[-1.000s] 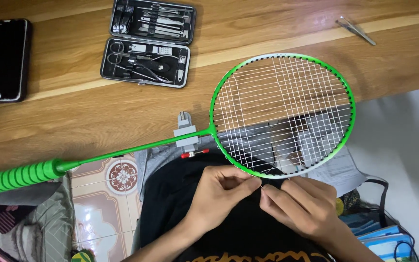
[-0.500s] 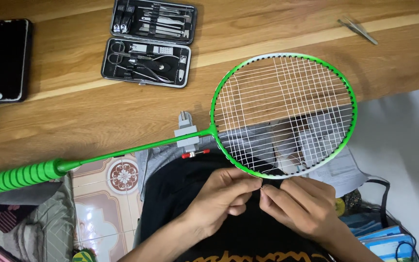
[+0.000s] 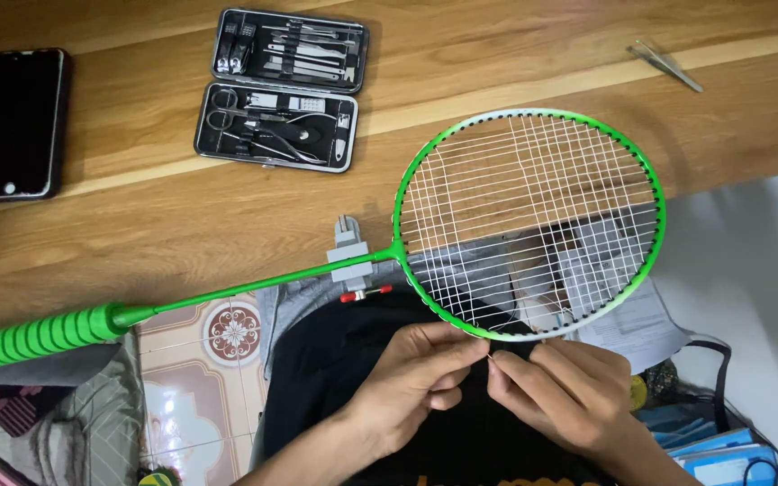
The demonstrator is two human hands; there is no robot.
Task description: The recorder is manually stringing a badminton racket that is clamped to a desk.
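Note:
A green badminton racket (image 3: 533,117) lies across the near edge of a wooden table (image 3: 155,225), its head hanging over my lap and its green handle grip (image 3: 33,337) at the far left. A grey clamp (image 3: 351,256) grips the shaft by the throat. My left hand (image 3: 411,382) pinches the near rim of the racket head. My right hand (image 3: 565,396) sits just beside it, fingertips pinching a thin string end (image 3: 490,358) under the rim. The white strings show a gap near the lower right of the head.
An open black manicure tool case (image 3: 281,85) sits at the back of the table, a black phone (image 3: 20,121) at the far left, metal tweezers (image 3: 666,65) at the far right. Below the table edge are patterned floor tiles (image 3: 227,333), papers (image 3: 628,315) and a bag (image 3: 722,441).
The racket has stayed put. My two hands have shifted slightly at the near rim, the fingertips closing together on the string end.

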